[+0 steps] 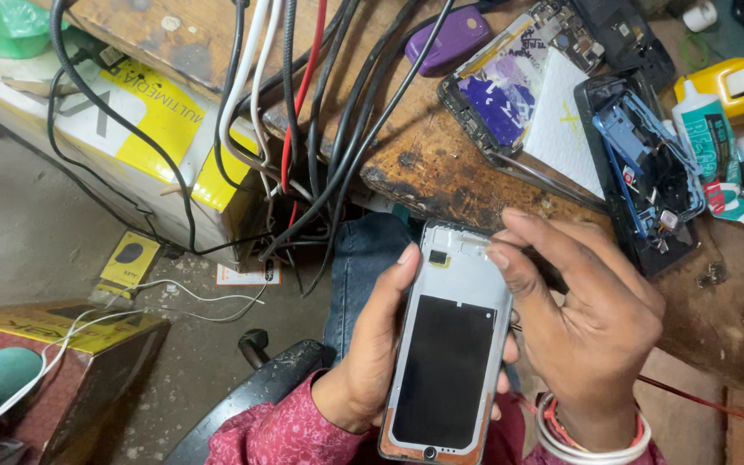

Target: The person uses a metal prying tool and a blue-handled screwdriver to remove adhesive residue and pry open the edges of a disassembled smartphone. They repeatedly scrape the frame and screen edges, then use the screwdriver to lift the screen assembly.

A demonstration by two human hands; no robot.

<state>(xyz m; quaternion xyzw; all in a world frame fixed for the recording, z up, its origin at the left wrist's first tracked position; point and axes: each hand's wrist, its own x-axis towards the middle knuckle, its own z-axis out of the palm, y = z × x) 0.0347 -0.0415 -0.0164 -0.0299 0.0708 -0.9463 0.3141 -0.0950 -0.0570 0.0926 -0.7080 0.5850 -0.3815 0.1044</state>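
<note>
While the opened phone frame (pixel 449 344) was gripped by the left hand (pixel 372 362) just off the workbench edge (pixel 424 185), its top edge was pinched by the right hand (pixel 587 319).

The phone frame (pixel 451 344) looks like smooth pale metal with a matt black panel at its middle. The counter (pixel 428 164) is rough wood, scorched dark and worn. Cables (pixel 329 103) wear glossy plastic sheathing. The glue bottle (pixel 706 129) is shiny plastic, the box (pixel 144 120) printed cardboard, the sleeve (pixel 286 435) patterned cloth.
</note>
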